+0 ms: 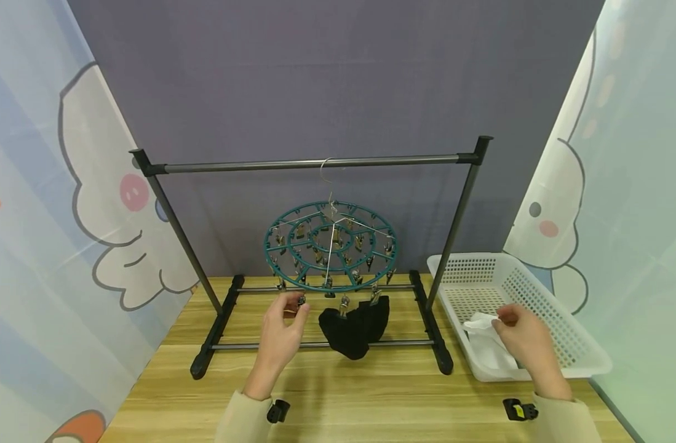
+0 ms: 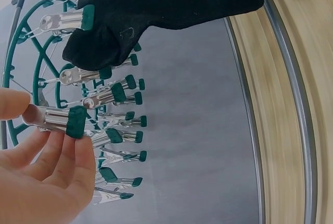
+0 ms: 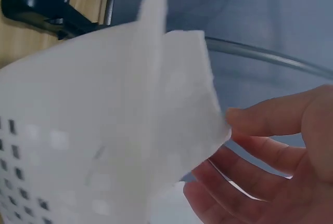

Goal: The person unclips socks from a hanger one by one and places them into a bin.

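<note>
My left hand [image 1: 282, 332] pinches a metal clip with green tips [image 2: 57, 120] at the near rim of the round green clip hanger [image 1: 271, 261]. A black sock [image 1: 349, 335] hangs from clips just right of that hand. Over the white basket [image 1: 584, 360], my right hand [image 1: 528, 344] pinches the edge of a white piece of cloth [image 1: 489, 344] between thumb and fingertips. In the right wrist view the cloth [image 3: 190, 94] rises above the basket's rim; its lower part is hidden behind the basket wall.
The hanger hooks over the top bar [image 1: 238, 166] of a dark metal rack, with many more clips [image 2: 119, 138] dangling around it. The rack's right foot [image 1: 434, 332] stands close to the basket on the wooden table [image 1: 382, 400]. A grey curtain [image 1: 338, 80] hangs behind.
</note>
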### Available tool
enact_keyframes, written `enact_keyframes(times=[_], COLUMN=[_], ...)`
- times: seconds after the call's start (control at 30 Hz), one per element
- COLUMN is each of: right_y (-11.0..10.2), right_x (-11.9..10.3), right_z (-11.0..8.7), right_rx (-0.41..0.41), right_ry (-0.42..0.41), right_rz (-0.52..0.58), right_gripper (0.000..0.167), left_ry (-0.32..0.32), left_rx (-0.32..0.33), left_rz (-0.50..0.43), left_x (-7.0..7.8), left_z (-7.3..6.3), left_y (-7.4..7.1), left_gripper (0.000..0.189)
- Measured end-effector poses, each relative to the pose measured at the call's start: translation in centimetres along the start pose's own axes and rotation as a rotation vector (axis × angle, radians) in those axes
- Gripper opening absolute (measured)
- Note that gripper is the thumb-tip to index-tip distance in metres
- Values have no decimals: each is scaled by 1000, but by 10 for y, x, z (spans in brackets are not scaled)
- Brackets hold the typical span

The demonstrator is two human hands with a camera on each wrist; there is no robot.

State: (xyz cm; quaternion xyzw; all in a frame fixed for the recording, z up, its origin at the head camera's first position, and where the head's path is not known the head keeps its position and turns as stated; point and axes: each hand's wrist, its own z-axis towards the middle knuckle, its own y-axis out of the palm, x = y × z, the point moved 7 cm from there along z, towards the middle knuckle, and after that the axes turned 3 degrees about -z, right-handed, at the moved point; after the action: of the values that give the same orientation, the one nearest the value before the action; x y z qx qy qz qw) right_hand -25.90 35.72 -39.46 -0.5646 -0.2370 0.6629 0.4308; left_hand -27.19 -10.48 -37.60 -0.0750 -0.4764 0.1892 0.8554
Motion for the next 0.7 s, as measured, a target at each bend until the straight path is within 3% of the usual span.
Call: enact_keyframes(times=[0.2,0.47,0.7], right_y=[-6,-10,9], right_x=[-30,-97,-142], right_z=[-1,-9,-18], right_rx=[52,146,130], right_ry=[-41,-244,-357], right_rz=[-40,36,129], right_gripper=[30,21,21], left_ry=[10,22,42], left_rx=[3,3,13], left_rz=[-3,-1,-7], left_x=[1,-2,-3], left_z=[1,0,-1], left_y=[0,1,2], left_gripper=[22,24,23])
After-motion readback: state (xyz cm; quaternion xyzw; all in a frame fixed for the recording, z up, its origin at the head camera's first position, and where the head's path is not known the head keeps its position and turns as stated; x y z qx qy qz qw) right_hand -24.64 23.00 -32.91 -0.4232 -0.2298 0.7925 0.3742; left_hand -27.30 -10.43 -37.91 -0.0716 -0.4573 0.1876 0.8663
